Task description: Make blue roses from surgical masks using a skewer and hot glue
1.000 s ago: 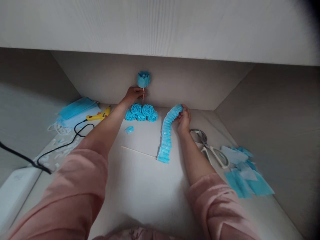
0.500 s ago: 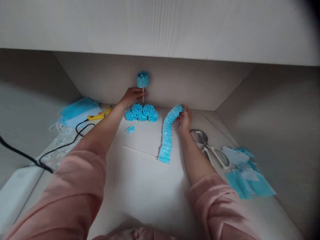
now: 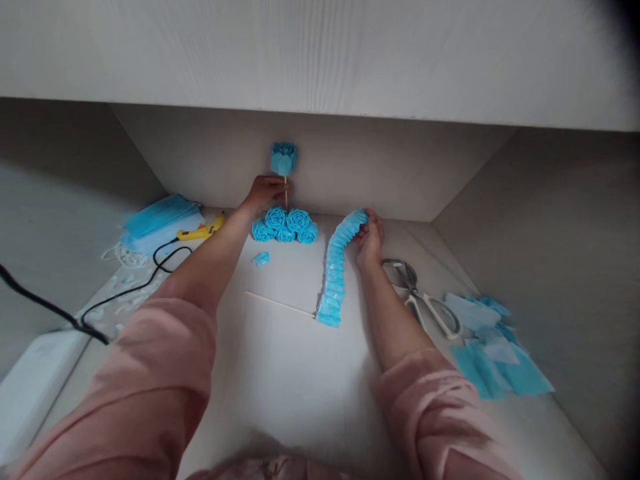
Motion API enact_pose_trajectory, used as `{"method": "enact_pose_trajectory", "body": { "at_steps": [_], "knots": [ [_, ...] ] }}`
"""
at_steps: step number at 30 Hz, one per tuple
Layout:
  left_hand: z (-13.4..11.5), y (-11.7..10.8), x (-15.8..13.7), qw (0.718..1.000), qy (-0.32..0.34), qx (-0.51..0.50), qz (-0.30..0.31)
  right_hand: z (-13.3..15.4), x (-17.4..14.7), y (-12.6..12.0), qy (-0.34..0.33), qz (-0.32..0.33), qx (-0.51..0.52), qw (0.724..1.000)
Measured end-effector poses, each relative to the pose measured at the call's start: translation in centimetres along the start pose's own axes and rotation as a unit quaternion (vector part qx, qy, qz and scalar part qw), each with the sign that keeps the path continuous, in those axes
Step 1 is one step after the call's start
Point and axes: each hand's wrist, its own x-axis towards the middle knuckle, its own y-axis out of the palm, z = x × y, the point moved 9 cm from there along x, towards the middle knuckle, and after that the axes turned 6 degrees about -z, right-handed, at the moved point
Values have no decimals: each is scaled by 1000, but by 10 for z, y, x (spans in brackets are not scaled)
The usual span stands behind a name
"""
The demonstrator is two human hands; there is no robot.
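My left hand (image 3: 269,191) pinches the thin wooden stick of a blue fabric rose (image 3: 283,158), holding it upright behind a small pile of several blue rosettes (image 3: 287,223). The far end of a long pleated blue strip (image 3: 334,267) is between the fingers of my right hand (image 3: 370,235). That strip curves down toward me, and its near end touches the tip of a thin wooden stick (image 3: 280,304) lying on the table. A small blue scrap (image 3: 261,259) rests just in front of the rosettes.
White-handled scissors (image 3: 417,290) lie beside my right forearm, with blue and white fabric pieces (image 3: 500,353) farther right. On the left are a yellow glue gun (image 3: 197,232) with a black cord (image 3: 117,298), folded blue masks (image 3: 161,217) and white scraps. A shelf panel (image 3: 320,60) overhangs the back.
The rose in my left hand has turned on its stick and shifted slightly left. My right hand and the pleated strip stay almost where they were.
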Motion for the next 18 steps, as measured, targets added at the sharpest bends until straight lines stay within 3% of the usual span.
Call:
{"method": "enact_pose_trajectory", "body": {
  "at_steps": [18],
  "knots": [
    [-13,-8,-19,1000,-1,-3,14,-4,4,-2,2,6,11,1000]
  ]
}}
